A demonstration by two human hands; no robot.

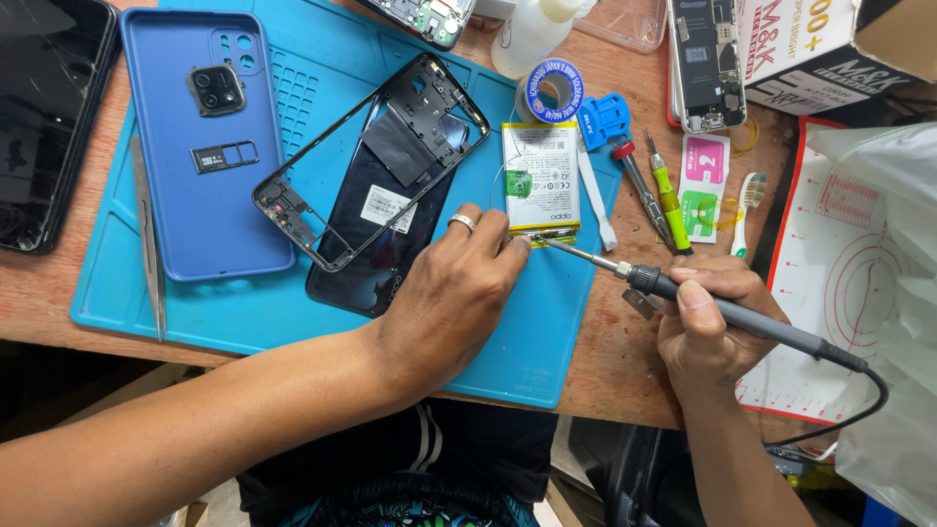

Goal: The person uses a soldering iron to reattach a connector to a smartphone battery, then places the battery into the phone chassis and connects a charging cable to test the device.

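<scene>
- Left hand (449, 298): palm down, fingers curled, fingertips pinched forward, ring on one finger.
- Right hand (708, 327): closed in a pen-like grip, thumb on top.

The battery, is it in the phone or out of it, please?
Out: the battery lies on the blue mat, beside the empty frame.

Just beyond my left hand (449, 293) lies the phone battery (542, 178), its face a white rectangular label with a small green square at its left edge. Left of that hand, a small white sticker (387, 207) sits on the dark phone back (376, 244). Far left rests a black cracked phone screen (49, 117). Above my right hand (708, 332) lies a pink-and-white sachet (703, 185); further up stands a white cardboard box (820, 44) with red and black print.
</scene>
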